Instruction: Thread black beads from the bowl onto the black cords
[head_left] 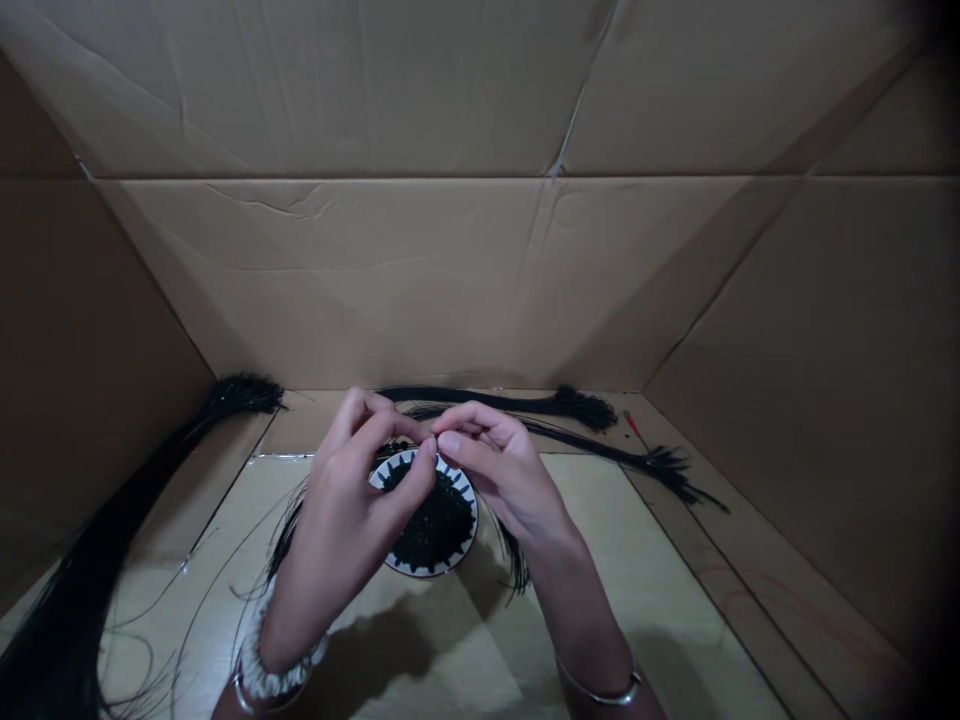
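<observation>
My left hand [360, 490] and my right hand [502, 465] meet at the fingertips above a small bowl [469, 540] with a white and dark-patterned rim. Thumb and forefinger of each are pinched together. Whatever lies between them is too small to make out. Tiny dark bead-like bits [431, 520] fill the bowl. Behind the hands lies a bundle of black strands [487, 402], partly hidden by them. Ends of a further black bundle [514, 555] show beside the bowl, below my right hand.
A thick black bundle [142, 500] runs along the left side, with loose strands near it. Another black bundle [637, 460] stretches to the right. A thin red-ended tool [631, 424] lies at the back right. Cardboard walls [390, 280] enclose the pale tabletop [600, 560].
</observation>
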